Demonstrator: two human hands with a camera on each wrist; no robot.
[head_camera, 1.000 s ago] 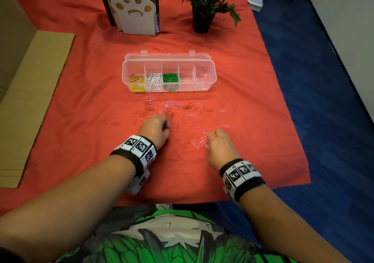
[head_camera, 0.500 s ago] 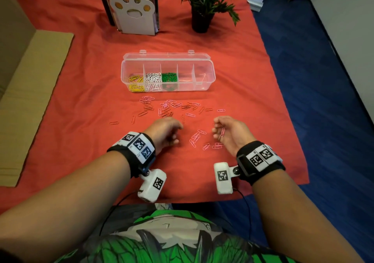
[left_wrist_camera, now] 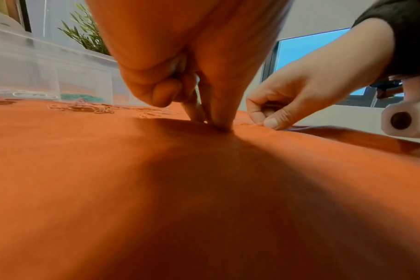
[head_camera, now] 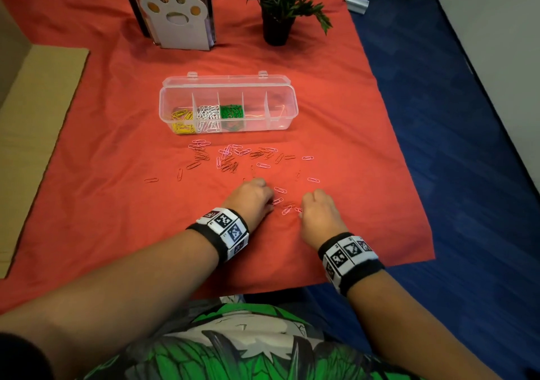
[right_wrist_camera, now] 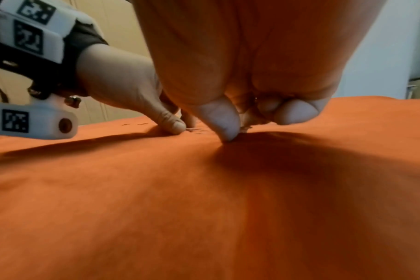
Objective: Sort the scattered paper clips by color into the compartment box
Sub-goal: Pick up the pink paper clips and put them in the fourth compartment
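Note:
The clear compartment box [head_camera: 282,113] stands mid-table, with yellow clips [head_camera: 181,119], white clips [head_camera: 208,116] and green clips [head_camera: 231,113] in its three left cells. Pink and red paper clips [head_camera: 230,157] lie scattered on the red cloth in front of it. My left hand [head_camera: 270,201] is knuckles-up, thumb and forefinger [left_wrist_camera: 218,121] pinched together on the cloth at a clip mostly hidden under them. My right hand [head_camera: 301,211] is curled too, its thumb [right_wrist_camera: 224,128] pinching a pink clip [right_wrist_camera: 244,128] against the cloth. A few pink clips [head_camera: 286,208] lie between the hands.
A paw-shaped book stand [head_camera: 175,14] and a potted plant [head_camera: 280,5] stand behind the box. Cardboard [head_camera: 32,134] lies along the left. The cloth's right edge [head_camera: 409,175] drops to blue floor. The two right cells of the box look empty.
Half a second ago both hands were lifted and turned inward, the right showing pink clips. Both have now rolled knuckles-up and come down onto the clips between them.

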